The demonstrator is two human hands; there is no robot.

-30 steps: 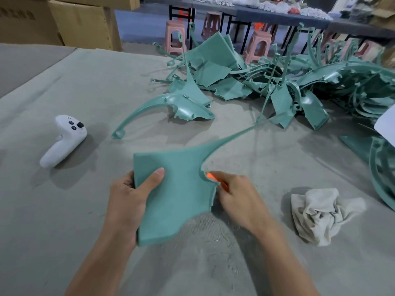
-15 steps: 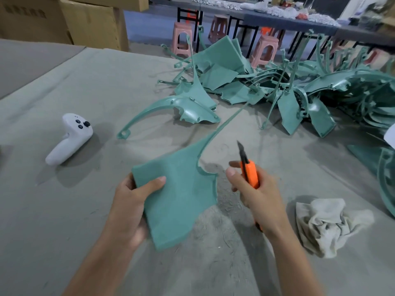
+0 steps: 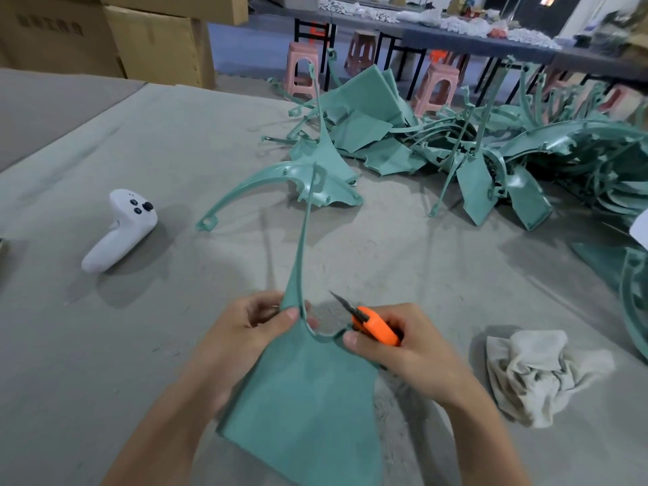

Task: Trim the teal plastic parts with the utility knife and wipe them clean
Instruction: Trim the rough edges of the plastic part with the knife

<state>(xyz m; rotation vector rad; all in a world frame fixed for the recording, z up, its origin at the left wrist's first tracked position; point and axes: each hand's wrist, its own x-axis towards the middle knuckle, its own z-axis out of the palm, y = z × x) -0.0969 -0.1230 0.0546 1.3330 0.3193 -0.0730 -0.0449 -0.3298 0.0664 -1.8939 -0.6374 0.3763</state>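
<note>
Teal plastic part [image 3: 301, 398], a flat panel with a long thin arm, is held over the grey counter [image 3: 105, 345], the left hand [image 3: 242, 331] pinching it at the arm's base. The right hand [image 3: 403, 352] grips an orange utility knife [image 3: 375, 329], blade out beside the notched edge. A crumpled rag [image 3: 540, 377] lies right, a white controller [image 3: 122, 229] left, more teal parts [image 3: 491, 152] heaped behind.

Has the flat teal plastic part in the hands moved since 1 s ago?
Yes. The flat teal plastic part turned counterclockwise: its thin arm pointed right toward the teal pile, now points straight away, nearer the white handheld controller.
</note>
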